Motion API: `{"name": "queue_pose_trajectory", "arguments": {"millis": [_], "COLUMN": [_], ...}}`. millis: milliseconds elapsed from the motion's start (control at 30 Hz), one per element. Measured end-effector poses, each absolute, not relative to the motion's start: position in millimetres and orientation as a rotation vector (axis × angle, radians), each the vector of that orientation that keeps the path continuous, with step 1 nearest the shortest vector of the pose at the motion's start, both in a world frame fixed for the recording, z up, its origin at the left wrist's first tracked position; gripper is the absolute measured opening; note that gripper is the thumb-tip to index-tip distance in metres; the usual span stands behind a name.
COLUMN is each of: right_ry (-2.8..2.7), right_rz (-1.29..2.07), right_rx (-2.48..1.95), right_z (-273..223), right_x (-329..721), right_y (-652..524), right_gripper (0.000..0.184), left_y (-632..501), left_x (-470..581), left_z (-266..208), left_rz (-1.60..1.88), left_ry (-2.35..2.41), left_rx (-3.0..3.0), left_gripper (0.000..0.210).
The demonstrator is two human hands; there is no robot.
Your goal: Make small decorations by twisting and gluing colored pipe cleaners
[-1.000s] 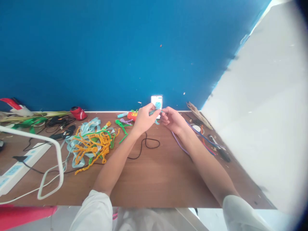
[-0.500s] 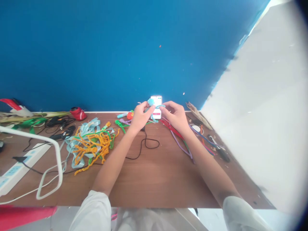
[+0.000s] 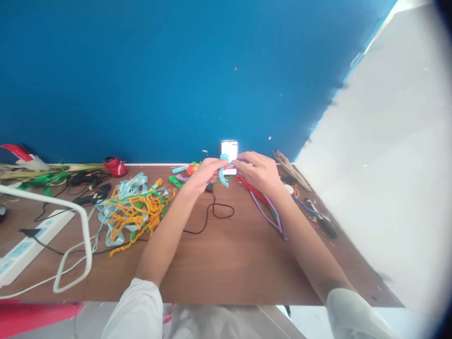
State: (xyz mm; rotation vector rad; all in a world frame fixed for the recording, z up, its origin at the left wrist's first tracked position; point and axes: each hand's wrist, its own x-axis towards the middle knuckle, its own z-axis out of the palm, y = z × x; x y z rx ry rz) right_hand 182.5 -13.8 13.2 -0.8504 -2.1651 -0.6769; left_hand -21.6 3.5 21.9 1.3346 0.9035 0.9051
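Observation:
My left hand (image 3: pixel 205 175) is closed, thumb and fingers pinching a light-blue fuzzy pipe cleaner (image 3: pixel 223 177). One end of it curls downward below the fingertips, and a bunched part shows just above the thumb. Close by on the right, my right hand (image 3: pixel 258 172) has its fingers bent together at the same pipe cleaner; the exact spot it grips is partly hidden. Behind both hands a phone (image 3: pixel 230 148) with a lit screen leans against the blue wall.
Orange pipe cleaners (image 3: pixel 141 212) lie tangled with pale-blue ribbon (image 3: pixel 115 238) on the left. A white power strip (image 3: pixel 38 240) and a white bent frame (image 3: pixel 86 230) are farther left. Purple and red pipe cleaners (image 3: pixel 264 209) lie by my right forearm; a black-handled tool (image 3: pixel 326 226) is at right.
Both hands have shifted slightly, and the left wrist has turned. The bunched part of the pipe cleaner has come down nearer the fingertips, and its loose end now hangs lower.

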Motion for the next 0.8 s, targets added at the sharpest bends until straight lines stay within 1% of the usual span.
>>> {"name": "queue_pose_trajectory", "arguments": {"millis": [167,400,567,700,800], "right_ry": [-2.162,-2.227,-2.258,-2.212,-2.119], "right_rz": [-0.71,-0.584,-0.587,-0.512,-0.329], "right_rx": [-0.818,-0.822,-0.847,-0.921,-0.961], "right_z": [16,24,21,18,16], "right_x": [182,183,182,180,176], "right_y": [-16,-24,-23,-21,-21], "right_gripper": [0.021,0.026,0.026,0.028,0.031], "left_y": [5,7,3,0,-1], "left_x": [-25,-24,-22,-13,-5], "left_z": [19,16,21,20,16], "left_rz": [0.732,0.773,0.787,0.915,1.128], "left_ry": [0.803,0.76,0.763,0.868,0.941], "left_rx": [1.264,1.167,1.231,1.415,1.592], "left_gripper": [0.039,0.034,0.042,0.043,0.04]}}
